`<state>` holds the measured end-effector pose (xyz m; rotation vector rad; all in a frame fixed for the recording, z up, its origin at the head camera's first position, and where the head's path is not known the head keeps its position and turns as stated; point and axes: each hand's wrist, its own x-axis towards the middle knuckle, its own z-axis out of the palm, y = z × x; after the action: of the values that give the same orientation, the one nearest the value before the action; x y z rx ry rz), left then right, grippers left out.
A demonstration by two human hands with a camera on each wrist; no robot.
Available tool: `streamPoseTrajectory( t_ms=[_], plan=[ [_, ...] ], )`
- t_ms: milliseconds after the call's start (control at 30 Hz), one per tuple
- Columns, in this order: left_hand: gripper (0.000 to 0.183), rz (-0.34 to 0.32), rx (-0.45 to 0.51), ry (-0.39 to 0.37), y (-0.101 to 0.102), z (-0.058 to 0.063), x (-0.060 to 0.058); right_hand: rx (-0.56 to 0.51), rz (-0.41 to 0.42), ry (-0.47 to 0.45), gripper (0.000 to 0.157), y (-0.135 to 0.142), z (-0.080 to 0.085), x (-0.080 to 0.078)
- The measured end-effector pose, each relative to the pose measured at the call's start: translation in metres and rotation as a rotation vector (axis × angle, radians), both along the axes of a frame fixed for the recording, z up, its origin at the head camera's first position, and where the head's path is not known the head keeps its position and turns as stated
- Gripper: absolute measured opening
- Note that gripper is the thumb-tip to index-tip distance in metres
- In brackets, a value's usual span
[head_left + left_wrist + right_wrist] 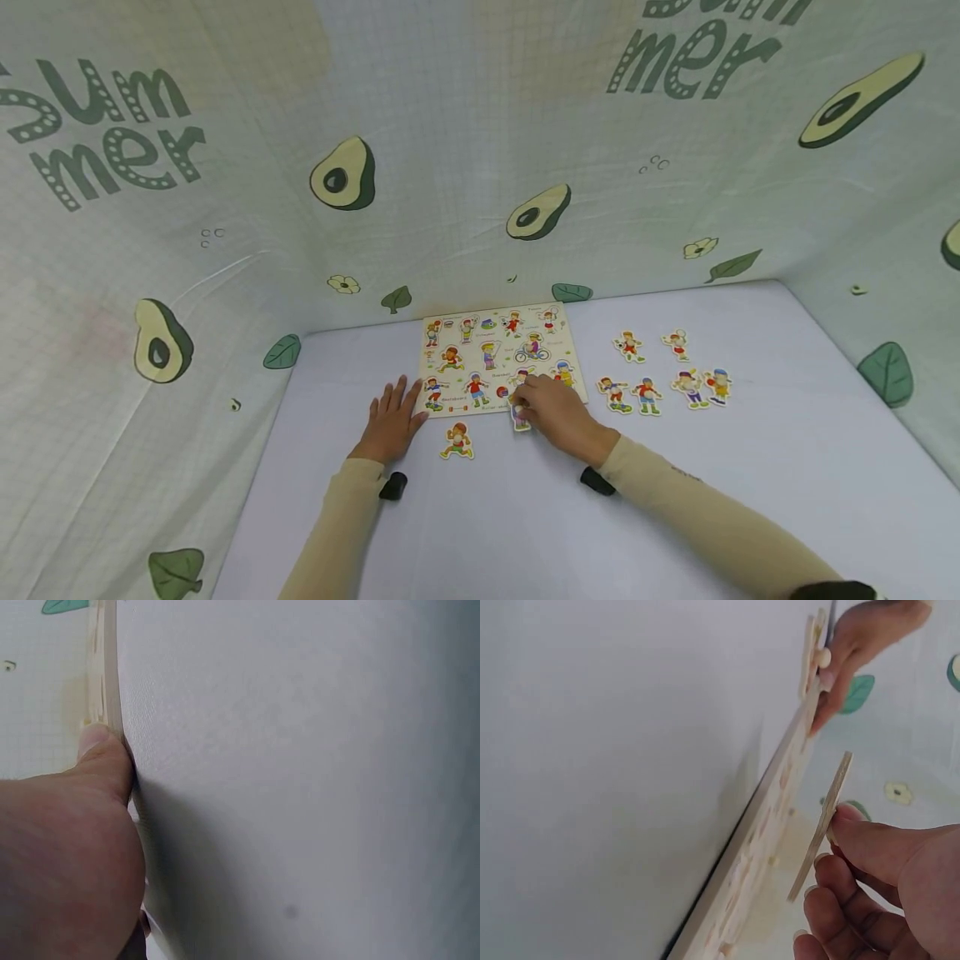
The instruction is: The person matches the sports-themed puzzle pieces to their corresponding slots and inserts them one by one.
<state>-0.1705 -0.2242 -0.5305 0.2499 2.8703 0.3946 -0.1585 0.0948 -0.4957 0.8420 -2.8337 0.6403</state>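
Note:
A flat wooden puzzle board (498, 379) printed with sports figures lies on the table. My left hand (386, 423) rests at its left edge, fingers spread, and in the left wrist view the thumb (101, 750) touches the board's side. Between thumb and fingers, my right hand (558, 417) pinches a thin figure-shaped puzzle piece (521, 418) over the board's front edge. The right wrist view shows this piece (821, 825) edge-on, held apart from the board. Its printed face is partly covered by the fingers. A running-figure piece (457, 441) lies in front of the board.
Several loose figure pieces lie right of the board, among them a soccer player (628, 347), a tennis player (677, 344) and a skateboarder (614, 395). A white cloth (450, 242) with avocado prints hangs behind and beside the table.

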Motion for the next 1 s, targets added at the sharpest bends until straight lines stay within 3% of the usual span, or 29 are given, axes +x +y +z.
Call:
streamPoseTrajectory(
  t_ms=[433,667,1000],
  plan=[
    [0.065,0.023,-0.001,-0.023,0.004,0.012,0.005,-0.051,-0.026,-0.015,0.014,-0.007,0.008,-0.033],
    [0.066,0.024,-0.017,-0.04,0.002,0.008,0.003,-0.059,-0.027,0.001,0.012,-0.014,0.011,-0.051],
    [0.066,0.028,-0.002,-0.051,0.004,0.008,0.0,-0.034,-0.072,-0.049,0.013,-0.026,0.01,-0.076]
  ],
)
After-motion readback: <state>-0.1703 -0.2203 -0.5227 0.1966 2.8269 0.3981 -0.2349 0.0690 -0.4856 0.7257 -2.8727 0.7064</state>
